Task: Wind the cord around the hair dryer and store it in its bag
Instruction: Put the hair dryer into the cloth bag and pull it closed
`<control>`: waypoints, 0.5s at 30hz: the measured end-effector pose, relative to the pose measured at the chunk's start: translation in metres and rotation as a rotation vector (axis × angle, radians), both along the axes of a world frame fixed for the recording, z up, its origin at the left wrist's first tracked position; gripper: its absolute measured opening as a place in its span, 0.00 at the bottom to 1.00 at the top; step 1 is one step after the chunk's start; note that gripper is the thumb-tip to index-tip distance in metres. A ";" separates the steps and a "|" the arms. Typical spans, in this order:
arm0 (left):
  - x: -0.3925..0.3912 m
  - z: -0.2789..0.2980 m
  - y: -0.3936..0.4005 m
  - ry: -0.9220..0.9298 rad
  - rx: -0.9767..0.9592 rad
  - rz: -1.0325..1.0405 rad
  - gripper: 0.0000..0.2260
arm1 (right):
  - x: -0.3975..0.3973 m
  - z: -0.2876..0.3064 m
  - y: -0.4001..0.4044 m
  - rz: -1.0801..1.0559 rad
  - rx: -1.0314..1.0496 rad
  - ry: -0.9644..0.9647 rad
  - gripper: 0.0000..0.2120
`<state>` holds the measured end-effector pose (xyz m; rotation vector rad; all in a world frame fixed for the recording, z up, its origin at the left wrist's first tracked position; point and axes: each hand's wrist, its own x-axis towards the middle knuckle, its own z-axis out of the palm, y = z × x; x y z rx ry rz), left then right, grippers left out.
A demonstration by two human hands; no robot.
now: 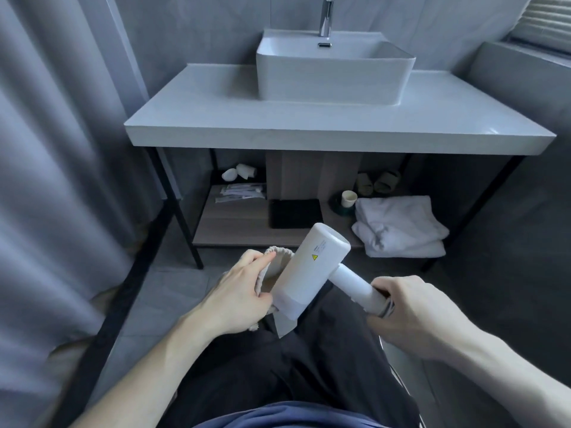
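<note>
- Two hands work: left hand [244, 299] pinches the soft cloth bag [275, 267] open.
- Right hand [411, 313] grips the rigid white hair dryer [315, 267] by its handle, probably smooth; hold there.

White hair dryer [312, 268], barrel tilted, handle pointing right toward my right hand [411, 316], coiled cord [387, 308] at its end. Beige drawstring bag [272, 267] beside the barrel, mouth held in my left hand [241, 291].
</note>
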<state>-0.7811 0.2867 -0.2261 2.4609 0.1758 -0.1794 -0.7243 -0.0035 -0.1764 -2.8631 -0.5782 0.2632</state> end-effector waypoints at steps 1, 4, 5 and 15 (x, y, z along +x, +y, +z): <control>0.001 0.001 0.000 0.005 -0.007 -0.002 0.37 | 0.003 0.003 0.002 0.030 -0.041 -0.041 0.12; 0.002 0.004 0.000 0.039 -0.027 -0.018 0.37 | 0.014 0.016 0.009 0.103 -0.144 -0.149 0.11; 0.002 0.005 0.000 0.054 -0.031 -0.017 0.36 | 0.017 0.021 0.012 0.128 -0.169 -0.183 0.11; 0.006 0.009 0.003 0.054 -0.135 0.030 0.18 | 0.041 0.057 0.036 0.357 -0.277 -0.446 0.09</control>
